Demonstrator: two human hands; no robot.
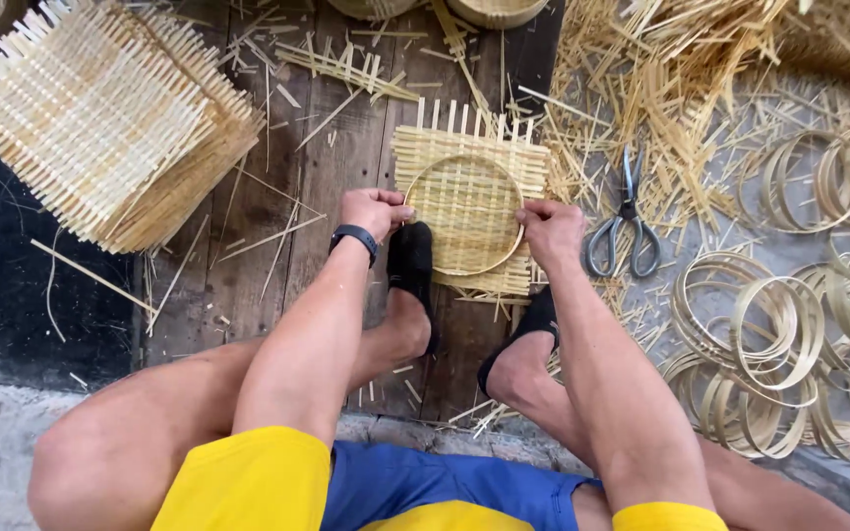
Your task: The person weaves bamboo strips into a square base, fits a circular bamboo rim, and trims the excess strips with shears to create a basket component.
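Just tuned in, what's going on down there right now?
A seated person presses a round bamboo hoop onto a square woven bamboo mat on the wooden boards. The left hand grips the hoop's left edge, the right hand its right. Scissors lie to the right, near loose hoops; stacked mats sit at left.

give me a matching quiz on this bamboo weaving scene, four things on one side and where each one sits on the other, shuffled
Things:
1. scissors
2. stack of woven mats
3. loose bamboo rings
4. round hoop

Places:
A. pressed on the woven square between left hand and right hand
B. far left, on the boards
C. just right of the right hand
D. piled at the right edge

Pairs: 1-C, 2-B, 3-D, 4-A
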